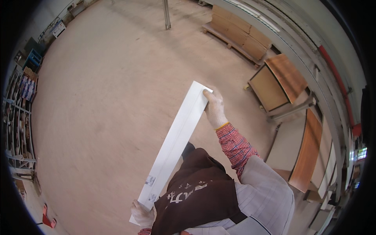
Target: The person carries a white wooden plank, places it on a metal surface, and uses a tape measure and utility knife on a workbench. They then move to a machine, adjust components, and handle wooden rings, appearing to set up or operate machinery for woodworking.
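Observation:
A long white box [171, 147], narrow and flat-faced with a thin seam along its length, slants across the space before me. Two small printed labels [149, 180] are near its lower end. My right hand [215, 107], in a white knit glove with a yellow cuff edge, grips the far upper end, thumb on the top face. At the near lower end my left hand [142, 215], also gloved, is closed round the box. The fingers of both hands are partly hidden beneath it. A brown apron [201, 188] with white lettering covers my front.
Flat cardboard [239, 31] lies on a wooden pallet at the far right. Nearer are a wheeled stack of brown-topped panels [288, 76] and more boards [309, 147]. A metal post [166, 15] stands far ahead; loaded racks [19, 113] line the left, near a red object [47, 217].

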### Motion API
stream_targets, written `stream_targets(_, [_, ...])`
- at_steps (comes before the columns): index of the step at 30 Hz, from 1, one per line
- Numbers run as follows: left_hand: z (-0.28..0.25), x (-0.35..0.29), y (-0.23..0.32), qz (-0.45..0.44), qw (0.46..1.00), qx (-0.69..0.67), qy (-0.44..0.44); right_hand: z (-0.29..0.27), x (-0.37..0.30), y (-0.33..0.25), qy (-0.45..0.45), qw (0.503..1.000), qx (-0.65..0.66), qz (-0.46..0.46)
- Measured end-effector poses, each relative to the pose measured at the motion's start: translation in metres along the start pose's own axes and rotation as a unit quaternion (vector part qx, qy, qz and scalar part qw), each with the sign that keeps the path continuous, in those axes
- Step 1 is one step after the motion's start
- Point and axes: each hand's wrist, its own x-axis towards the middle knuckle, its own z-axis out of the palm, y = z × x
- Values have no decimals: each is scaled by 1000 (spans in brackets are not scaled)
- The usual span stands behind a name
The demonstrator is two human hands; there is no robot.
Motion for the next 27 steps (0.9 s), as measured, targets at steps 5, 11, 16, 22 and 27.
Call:
stream_targets(5, [38,112,-23,129,978,146,74,29,121,43,-22,999,26,-3])
stream_targets(11, [13,225,1,108,983,140,49,117,222,38,-15,994,56,93])
stream_targets(16, [-43,321,69,121,988,92,-13,172,316,39,-60,992,43,104])
stream_targets(22, [-21,465,61,120,990,70,-40,241,415,54,-55,992,22,110])
stream_targets(27, [-96,619,85,208,976,57,-11,327,495,51,-55,993,60,83])
